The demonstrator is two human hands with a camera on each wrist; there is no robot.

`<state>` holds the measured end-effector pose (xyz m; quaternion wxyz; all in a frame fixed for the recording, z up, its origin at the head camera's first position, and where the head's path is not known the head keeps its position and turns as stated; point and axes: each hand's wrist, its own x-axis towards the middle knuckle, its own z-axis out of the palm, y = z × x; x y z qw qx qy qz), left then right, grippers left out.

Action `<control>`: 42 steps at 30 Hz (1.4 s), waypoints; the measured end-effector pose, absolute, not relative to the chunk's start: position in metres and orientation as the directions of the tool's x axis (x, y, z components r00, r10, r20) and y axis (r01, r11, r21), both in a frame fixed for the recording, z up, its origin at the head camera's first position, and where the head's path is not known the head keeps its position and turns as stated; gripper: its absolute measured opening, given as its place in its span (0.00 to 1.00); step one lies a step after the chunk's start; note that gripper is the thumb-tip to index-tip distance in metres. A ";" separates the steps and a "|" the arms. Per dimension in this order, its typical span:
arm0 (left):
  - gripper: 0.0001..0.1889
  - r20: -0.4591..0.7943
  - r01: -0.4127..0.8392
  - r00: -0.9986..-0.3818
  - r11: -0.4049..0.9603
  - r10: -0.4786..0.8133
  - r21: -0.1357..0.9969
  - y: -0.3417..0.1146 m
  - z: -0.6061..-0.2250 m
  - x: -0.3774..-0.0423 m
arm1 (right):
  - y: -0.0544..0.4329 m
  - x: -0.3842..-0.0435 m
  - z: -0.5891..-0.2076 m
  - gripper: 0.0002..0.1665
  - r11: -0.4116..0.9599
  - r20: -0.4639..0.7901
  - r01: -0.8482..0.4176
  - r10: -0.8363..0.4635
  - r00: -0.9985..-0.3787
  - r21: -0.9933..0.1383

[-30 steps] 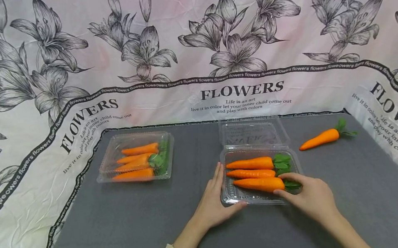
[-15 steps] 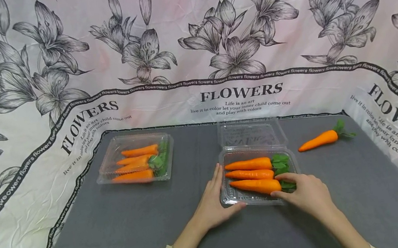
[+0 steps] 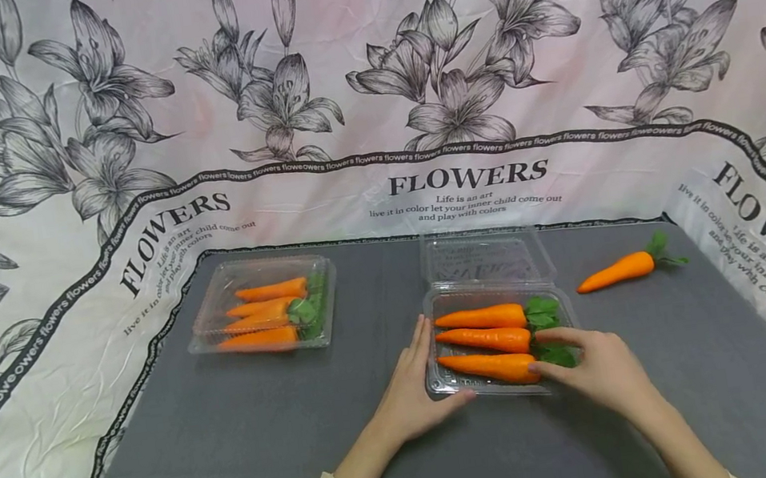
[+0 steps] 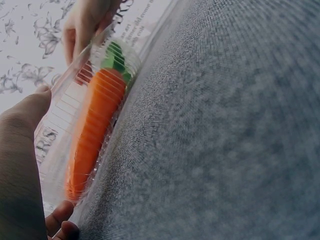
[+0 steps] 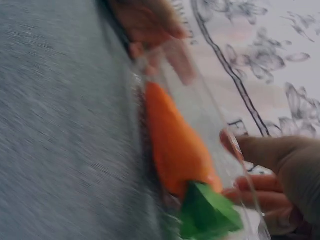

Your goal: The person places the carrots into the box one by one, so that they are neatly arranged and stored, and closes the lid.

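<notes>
In the head view, an open clear plastic clamshell box (image 3: 490, 388) holds three orange carrots with green leaves. The nearest carrot (image 3: 490, 366) lies along the box's front side, below the middle carrot (image 3: 490, 338) and the far carrot (image 3: 480, 317). My left hand (image 3: 411, 397) rests with straight fingers along the box's left side, thumb by its front edge. At the leafy end, my right hand (image 3: 604, 371) has thumb and fingers spread apart around the nearest carrot's top; they look loose, not pinching. The right wrist view is blurred.
A lidded clear box (image 3: 214, 281) with several carrots stands at the left. One loose carrot (image 3: 620, 271) lies at the right, beyond the open box. The raised lid (image 3: 487, 257) leans back toward the flower-printed cloth (image 3: 320, 199). The tabletop (image 3: 269, 423) is grey.
The nearest carrot has moved left and toward the box's front side, down into place beside the others. My right hand's thumb and fingers have spread. The left hand has stayed put.
</notes>
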<state>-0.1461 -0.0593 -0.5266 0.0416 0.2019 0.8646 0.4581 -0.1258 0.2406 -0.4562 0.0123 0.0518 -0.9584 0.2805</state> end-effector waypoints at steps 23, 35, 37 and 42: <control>0.64 0.101 0.299 -0.918 0.503 0.384 0.811 -0.060 -0.528 -0.149 | 0.375 -0.207 -0.466 0.44 0.773 0.256 -0.056 0.141 -0.956 -0.633; 0.64 0.112 0.310 -0.914 0.496 0.389 0.811 -0.059 -0.527 -0.146 | 0.414 -0.234 -0.496 0.51 0.720 0.144 0.054 0.212 -0.967 -0.692; 0.64 0.112 0.309 -0.915 0.496 0.387 0.811 -0.059 -0.527 -0.146 | 0.418 -0.235 -0.501 0.51 0.724 0.140 0.044 0.193 -0.971 -0.688; 0.64 0.108 0.305 -0.916 0.496 0.386 0.813 -0.060 -0.526 -0.146 | 0.423 -0.240 -0.505 0.50 0.736 0.130 0.017 0.143 -0.981 -0.677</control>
